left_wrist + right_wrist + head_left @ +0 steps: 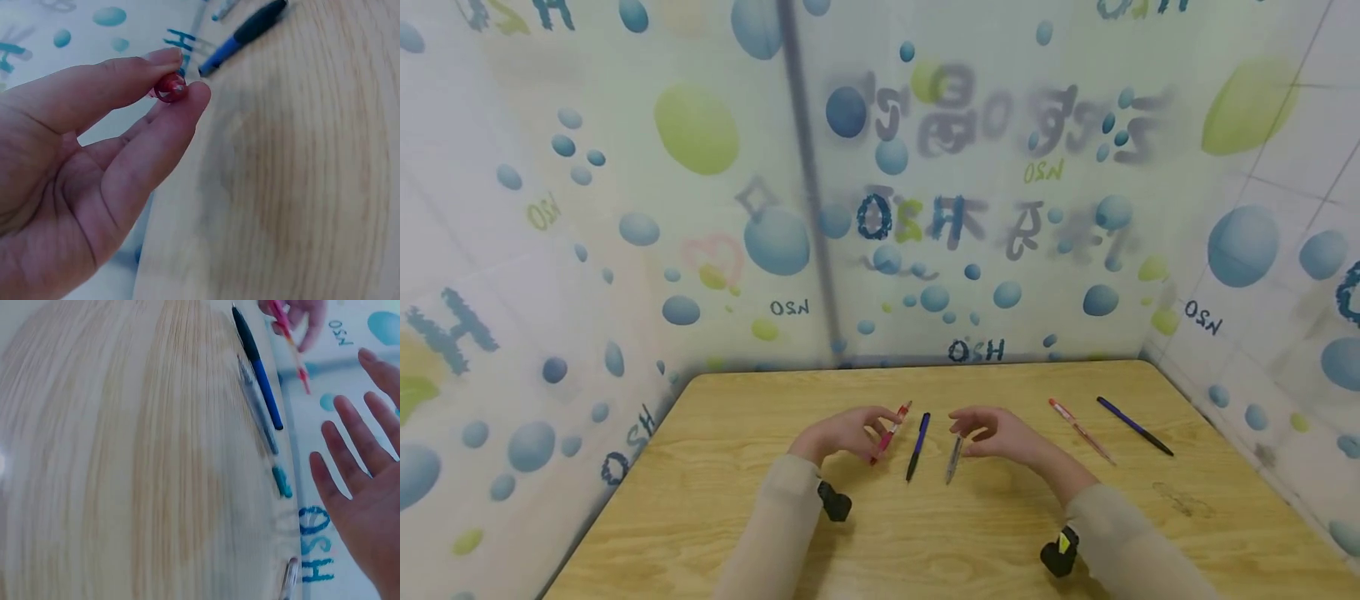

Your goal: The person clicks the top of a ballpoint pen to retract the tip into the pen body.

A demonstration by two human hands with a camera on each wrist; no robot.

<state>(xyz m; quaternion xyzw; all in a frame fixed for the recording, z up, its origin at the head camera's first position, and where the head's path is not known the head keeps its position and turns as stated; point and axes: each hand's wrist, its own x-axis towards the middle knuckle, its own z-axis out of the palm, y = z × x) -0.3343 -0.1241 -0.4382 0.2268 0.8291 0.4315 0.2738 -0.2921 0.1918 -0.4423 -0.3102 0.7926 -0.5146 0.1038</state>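
Observation:
Between thumb and fingers, my left hand [847, 432] pinches a red pen [882, 444], which slants up and away. In the left wrist view, the round end of the red pen [170, 88] shows at the fingertips. Just right of it, a blue pen with a black grip [917, 448] lies on the table. A clear grey pen [954, 462] lies beside that, near the fingertips of my right hand [1003, 435]. The right wrist view shows the right hand [369, 469] with fingers spread and nothing in them, beside the grey pen [255, 400] with its teal end.
Farther right on the wooden table [895, 542] lie an orange-red pen [1081, 431] and another blue pen with a black end [1135, 426]. Curtains [925, 275] printed with bubbles stand behind the table and along both sides.

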